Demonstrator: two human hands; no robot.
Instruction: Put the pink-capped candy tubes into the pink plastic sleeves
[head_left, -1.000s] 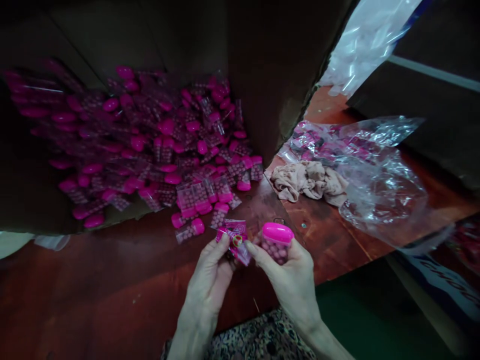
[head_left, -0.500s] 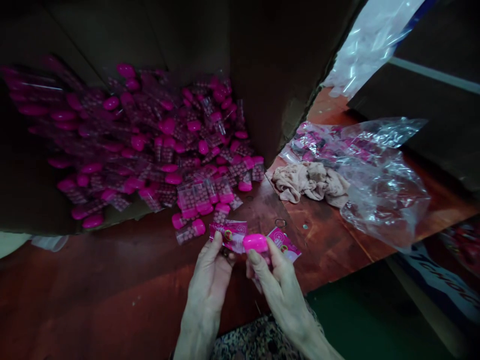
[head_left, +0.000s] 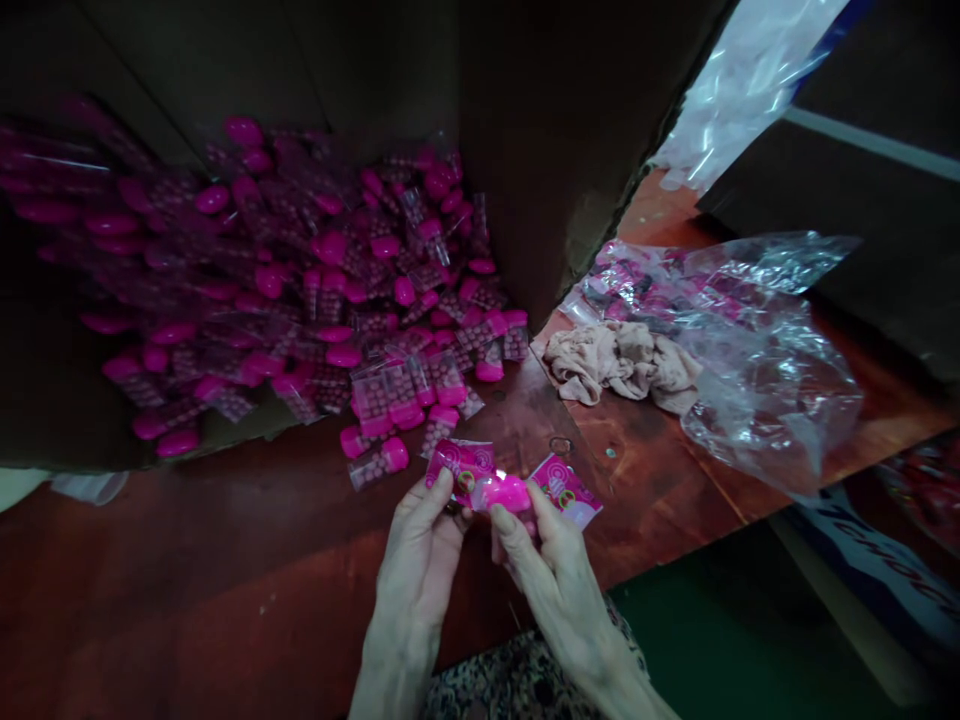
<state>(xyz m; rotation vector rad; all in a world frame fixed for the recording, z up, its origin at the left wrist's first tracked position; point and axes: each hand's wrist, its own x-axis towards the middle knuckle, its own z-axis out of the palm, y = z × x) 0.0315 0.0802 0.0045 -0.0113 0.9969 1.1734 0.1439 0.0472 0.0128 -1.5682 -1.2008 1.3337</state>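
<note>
My left hand [head_left: 425, 535] pinches a printed pink label sleeve [head_left: 461, 467] between thumb and fingers. In my right hand [head_left: 551, 560] is a small candy container with a glossy pink cap [head_left: 504, 492], its clear body mostly hidden by my fingers. The sleeve's right edge meets the cap, and I cannot tell how far it goes over it. Another pink label [head_left: 564, 488] lies just beyond my right fingers. A heap of clear, pink-capped candy containers [head_left: 330, 250] fills the open cardboard box ahead, with several spilled onto the table near my left hand.
The box's dark cardboard wall [head_left: 540, 130] rises ahead. To the right on the reddish table [head_left: 225, 590] lie a crumpled cloth [head_left: 622, 362] and a clear plastic bag [head_left: 765, 390] with pink labels inside. A white plastic bag [head_left: 739, 100] is at the upper right.
The label sleeve in my left hand has moved right against the pink cap. The container in my right hand has tilted slightly and shifted a little left.
</note>
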